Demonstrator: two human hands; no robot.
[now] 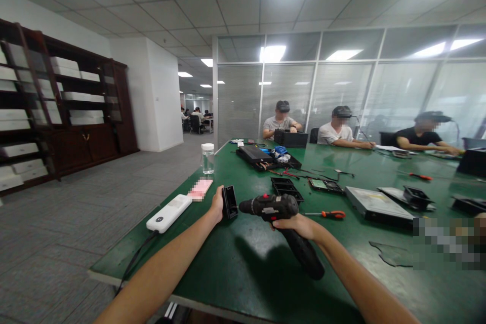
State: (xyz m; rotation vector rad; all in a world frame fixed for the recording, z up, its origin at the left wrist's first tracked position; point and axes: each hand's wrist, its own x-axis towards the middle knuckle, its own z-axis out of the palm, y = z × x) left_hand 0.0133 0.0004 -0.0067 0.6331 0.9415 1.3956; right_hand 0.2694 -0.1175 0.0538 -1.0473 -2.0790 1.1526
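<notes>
My left hand [217,205] grips a small black open-sided plastic box [230,202] and holds it upright, its hollow side turned to the right. Wrapped round the handle of a black cordless drill [271,206] is my right hand [298,225]. The drill points left, with its chuck close to the box's opening; whether the bit touches anything inside cannot be made out. Behind the drill lies another black plastic tray with compartments [286,190]. A screwdriver with an orange and black handle [333,214] rests just right of my right hand.
On the green table [212,273], a white power bank [169,213], a pink item [200,189] and a lidded clear jar [207,158] line the left edge. A silver drive [379,207] and a circuit board [325,185] lie right. Several people sit across the table.
</notes>
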